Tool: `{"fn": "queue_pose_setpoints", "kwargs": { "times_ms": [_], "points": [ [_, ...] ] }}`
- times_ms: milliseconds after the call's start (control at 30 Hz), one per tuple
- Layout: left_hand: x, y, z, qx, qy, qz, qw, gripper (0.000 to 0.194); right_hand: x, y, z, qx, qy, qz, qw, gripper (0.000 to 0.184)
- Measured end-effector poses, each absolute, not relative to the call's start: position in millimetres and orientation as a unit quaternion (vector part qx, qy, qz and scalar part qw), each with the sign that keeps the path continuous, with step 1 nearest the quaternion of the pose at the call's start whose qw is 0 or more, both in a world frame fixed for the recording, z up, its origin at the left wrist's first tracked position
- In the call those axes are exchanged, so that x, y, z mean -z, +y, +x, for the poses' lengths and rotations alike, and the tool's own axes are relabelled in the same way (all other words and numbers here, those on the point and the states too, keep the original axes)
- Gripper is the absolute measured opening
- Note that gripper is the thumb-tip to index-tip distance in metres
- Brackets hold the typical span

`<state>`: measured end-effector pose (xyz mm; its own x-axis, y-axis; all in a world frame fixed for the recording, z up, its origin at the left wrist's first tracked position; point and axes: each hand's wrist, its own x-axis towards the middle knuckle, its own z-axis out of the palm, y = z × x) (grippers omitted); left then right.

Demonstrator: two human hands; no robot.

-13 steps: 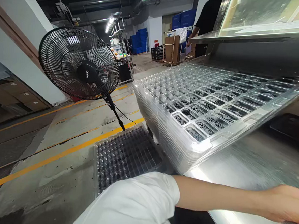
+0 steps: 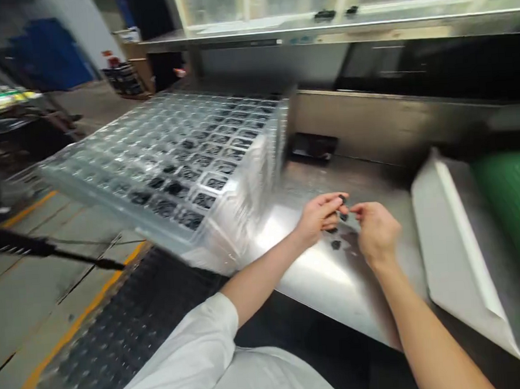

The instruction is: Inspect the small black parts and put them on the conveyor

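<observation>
My left hand (image 2: 321, 217) and my right hand (image 2: 377, 231) meet over the steel worktop (image 2: 317, 273), fingers curled. The left fingertips pinch a small black part (image 2: 342, 200). The right fingers are pinched close beside it; what they hold is too small to make out. Two more small black parts (image 2: 336, 244) lie on the steel just below the hands. To the left stands a stack of clear compartment trays (image 2: 174, 164), with black round parts in the nearer pockets. The view is blurred by motion.
A second clear tray (image 2: 119, 338) sits lower, at the front left over the floor. A white chute (image 2: 457, 247) and a green belt (image 2: 516, 202) lie at the right. A dark machine housing with a steel shelf (image 2: 364, 29) runs behind.
The view has swung right, away from the fan. My left hand has come in over the steel worktop and my right hand has come into view beside it.
</observation>
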<state>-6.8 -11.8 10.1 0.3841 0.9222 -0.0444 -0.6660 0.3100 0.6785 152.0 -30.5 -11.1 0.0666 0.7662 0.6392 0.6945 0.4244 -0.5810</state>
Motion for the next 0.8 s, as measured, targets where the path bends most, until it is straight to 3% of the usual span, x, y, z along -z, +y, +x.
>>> {"fn": "queue_pose_setpoints", "kwargs": {
  "times_ms": [367, 800],
  "points": [
    [-13.4, -18.8, -8.3, -0.514, 0.200, 0.324, 0.769, 0.039, 5.1, -40.7, 140.6, -0.024, -0.710, -0.531, 0.462, 0.048],
    [-12.2, -17.8, -9.2, -0.520, 0.198, 0.335, 0.760, 0.040, 7.1, -39.1, 143.3, 0.016, -0.708, -0.548, 0.445, 0.050]
  ]
}}
